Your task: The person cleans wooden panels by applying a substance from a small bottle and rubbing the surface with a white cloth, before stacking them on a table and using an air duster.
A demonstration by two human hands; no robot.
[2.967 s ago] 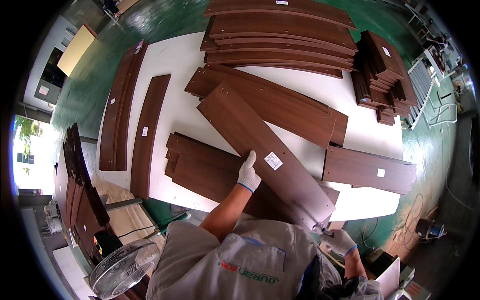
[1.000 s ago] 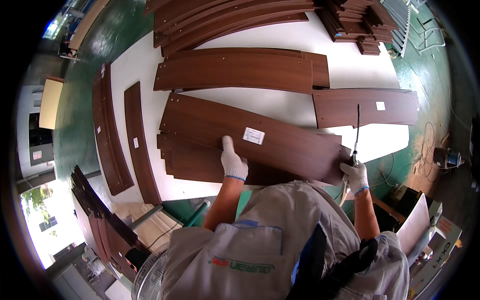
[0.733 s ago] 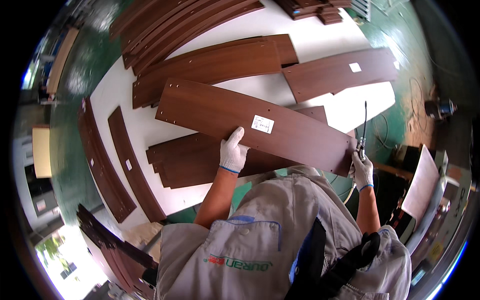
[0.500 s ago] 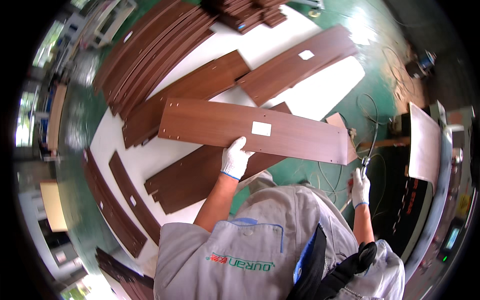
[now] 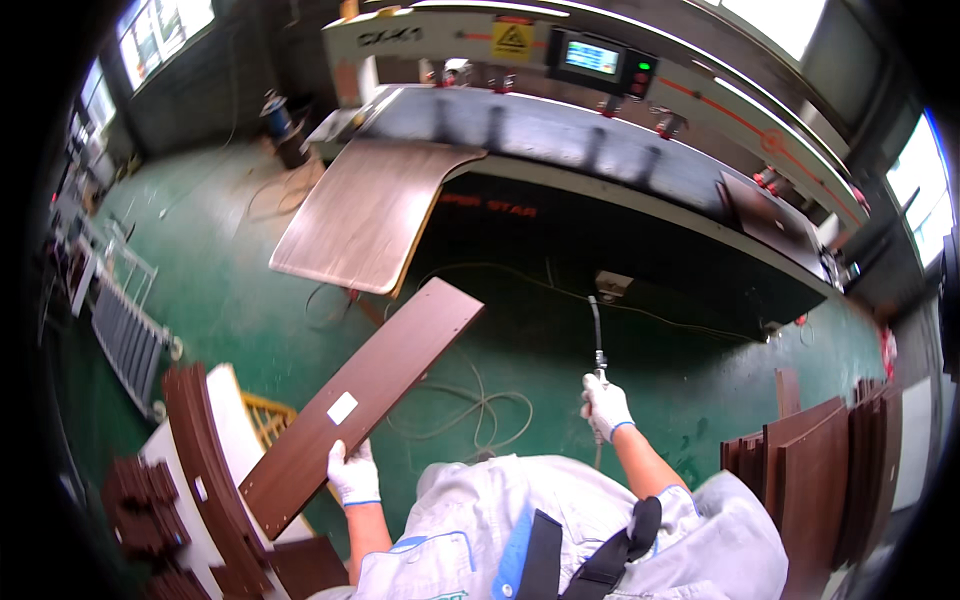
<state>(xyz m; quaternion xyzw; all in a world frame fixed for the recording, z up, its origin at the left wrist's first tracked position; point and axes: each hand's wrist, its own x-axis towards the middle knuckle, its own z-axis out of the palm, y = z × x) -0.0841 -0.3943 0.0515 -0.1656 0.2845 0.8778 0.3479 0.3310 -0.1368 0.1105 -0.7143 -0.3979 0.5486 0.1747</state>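
A long dark brown wood board point(image 5: 385, 365) slants across the left of the view, a white label point(image 5: 342, 407) on its upper face. My left hand point(image 5: 354, 472), in a white knit glove, is closed on its near edge, thumb on top and the other fingers hidden beneath. Off to the right, my gloved right hand point(image 5: 606, 404) is wrapped round an air blow gun point(image 5: 599, 358). Its thin nozzle points away from me, apart from the board. Most of its handle is hidden by the glove.
Ahead stands a long machine point(image 5: 650, 150) with a lit control screen point(image 5: 592, 57). A wood-grain panel point(image 5: 355, 215) juts from its left end. A hose point(image 5: 482, 405) loops over the green floor. Brown boards are stacked at left point(image 5: 205, 450) and right point(image 5: 810, 465).
My view has swung right, from the boards on the white surface to the machine. Both hands have come round with the board and the air blow gun still held.
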